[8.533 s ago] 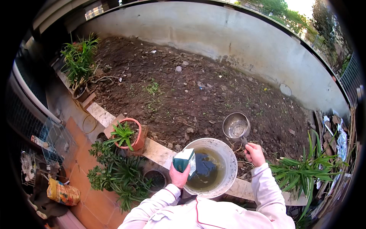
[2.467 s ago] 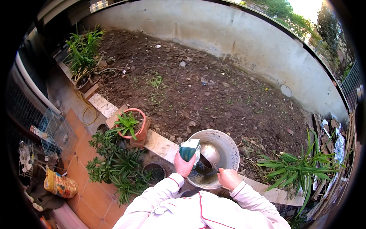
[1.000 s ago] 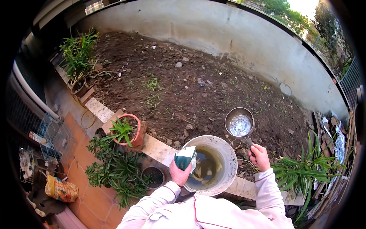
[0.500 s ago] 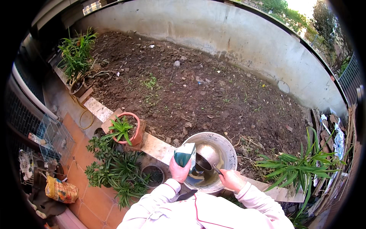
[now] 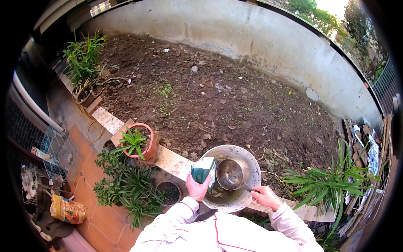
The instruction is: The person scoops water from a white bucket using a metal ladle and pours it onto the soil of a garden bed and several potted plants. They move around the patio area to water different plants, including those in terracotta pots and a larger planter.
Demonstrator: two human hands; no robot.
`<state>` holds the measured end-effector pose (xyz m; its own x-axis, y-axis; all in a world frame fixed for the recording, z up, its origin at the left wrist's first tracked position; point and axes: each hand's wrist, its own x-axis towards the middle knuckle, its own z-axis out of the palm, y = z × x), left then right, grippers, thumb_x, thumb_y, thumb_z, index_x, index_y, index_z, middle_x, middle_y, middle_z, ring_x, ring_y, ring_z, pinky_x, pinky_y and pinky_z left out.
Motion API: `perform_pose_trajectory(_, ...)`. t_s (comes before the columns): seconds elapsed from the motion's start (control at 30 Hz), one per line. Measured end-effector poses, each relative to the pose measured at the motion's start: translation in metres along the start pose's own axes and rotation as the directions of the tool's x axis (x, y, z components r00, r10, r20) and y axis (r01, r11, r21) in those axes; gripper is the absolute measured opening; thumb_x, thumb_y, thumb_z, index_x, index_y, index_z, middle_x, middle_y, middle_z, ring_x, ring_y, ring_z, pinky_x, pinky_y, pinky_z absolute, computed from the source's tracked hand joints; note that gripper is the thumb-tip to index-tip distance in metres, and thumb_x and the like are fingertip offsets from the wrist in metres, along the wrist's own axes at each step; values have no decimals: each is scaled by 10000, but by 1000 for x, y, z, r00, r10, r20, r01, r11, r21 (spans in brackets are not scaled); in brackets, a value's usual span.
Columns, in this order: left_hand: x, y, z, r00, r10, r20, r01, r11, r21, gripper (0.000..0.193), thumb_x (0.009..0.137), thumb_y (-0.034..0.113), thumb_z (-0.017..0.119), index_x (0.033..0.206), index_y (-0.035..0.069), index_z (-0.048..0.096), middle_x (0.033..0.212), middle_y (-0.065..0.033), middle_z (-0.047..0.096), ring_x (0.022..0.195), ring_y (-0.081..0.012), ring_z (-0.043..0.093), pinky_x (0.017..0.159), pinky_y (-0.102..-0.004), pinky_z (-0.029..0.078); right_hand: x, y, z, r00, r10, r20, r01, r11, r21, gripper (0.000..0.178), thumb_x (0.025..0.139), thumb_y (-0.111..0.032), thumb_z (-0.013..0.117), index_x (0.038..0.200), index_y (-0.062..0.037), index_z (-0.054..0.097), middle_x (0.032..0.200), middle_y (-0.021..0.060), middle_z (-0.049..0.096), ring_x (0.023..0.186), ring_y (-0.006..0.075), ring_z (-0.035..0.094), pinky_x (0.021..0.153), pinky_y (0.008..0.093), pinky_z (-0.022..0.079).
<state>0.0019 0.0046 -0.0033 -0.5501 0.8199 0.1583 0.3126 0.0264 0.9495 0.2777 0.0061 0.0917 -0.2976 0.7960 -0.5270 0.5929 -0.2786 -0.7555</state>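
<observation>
My right hand [image 5: 267, 198] is closed round the handle of a metal ladle [image 5: 229, 174]. The ladle's wide round bowl is over the white bucket [image 5: 254, 170], its hollow facing up toward me. In my left hand [image 5: 197, 187] is a green and white carton [image 5: 203, 169], held upright against the bucket's left side. The carton's opening is hard to make out. Murky liquid [image 5: 224, 195] shows low inside the bucket, partly covered by the ladle. The bucket stands at the stone ledge [image 5: 174, 163], beside the soil.
A terracotta pot [image 5: 149, 147] with a spiky plant sits on the ledge. Leafy plants [image 5: 134, 189] and a dark pot [image 5: 168, 193] are at left on the tiles. A long-leaved plant [image 5: 323, 182] is at right. Beyond lies a soil bed [image 5: 235, 105] before a concrete wall [image 5: 268, 50].
The ladle has turned from tilted on its side to bowl-up. My right hand has shifted slightly right, while my left hand and the carton have stayed nearly still.
</observation>
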Motion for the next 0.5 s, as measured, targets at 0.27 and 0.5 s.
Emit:
perform_pose_trajectory(0.27, 1, 2, -2, 1000, 4, 7, -4, 1000, 3, 455, 662, 241, 758, 993, 18, 539, 913, -187, 591, 863, -371, 573, 769, -428, 451, -17, -95, -64, 998, 41, -41, -26, 948, 316, 174, 898, -126, 530, 951, 10, 625, 672, -30, 548, 525, 28, 462, 450, 174, 349)
perform_pose_trajectory(0.5, 0, 1, -3, 1000, 12, -16, -11, 998, 60, 459, 660, 240, 758, 1005, 27, 544, 924, -183, 593, 863, -369, 573, 768, -431, 451, 249, -241, -124, 879, -372, -298, 386, 922, -13, 221, 792, -132, 543, 605, -15, 562, 479, 42, 495, 356, 108, 412, 340, 265, 296)
